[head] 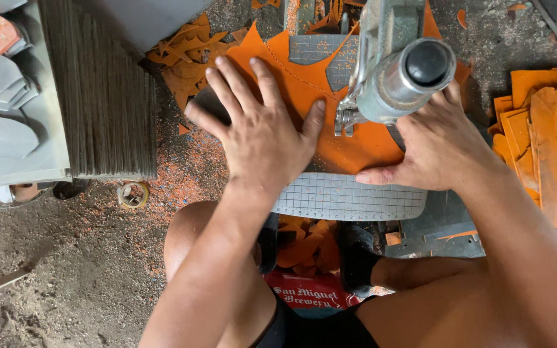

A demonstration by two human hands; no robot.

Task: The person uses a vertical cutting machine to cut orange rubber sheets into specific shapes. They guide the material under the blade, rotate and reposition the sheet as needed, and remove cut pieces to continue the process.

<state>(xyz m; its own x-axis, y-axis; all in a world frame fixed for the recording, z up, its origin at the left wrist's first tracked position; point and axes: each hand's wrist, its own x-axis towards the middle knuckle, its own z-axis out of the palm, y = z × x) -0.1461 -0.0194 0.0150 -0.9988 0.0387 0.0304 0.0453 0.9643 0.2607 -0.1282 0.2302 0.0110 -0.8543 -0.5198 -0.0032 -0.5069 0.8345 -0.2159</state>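
My left hand (259,125) lies flat, fingers spread, on an orange sheet (349,145) that rests on a grey gridded machine table (349,196). My right hand (436,148) presses the same sheet from the right, thumb along its near edge. Between the hands stands a grey metal machine head (398,71) with a black round cap; its small foot (345,119) touches the sheet beside my left thumb. A dotted line runs across the sheet near my left fingers.
Orange offcuts (185,55) litter the dirt floor behind and under the table. A stack of orange pieces (549,142) sits at the right. A thick pile of dark grey sheets (101,90) and grey shaped parts (1,109) stand at the left. A tape roll (133,194) lies on the ground.
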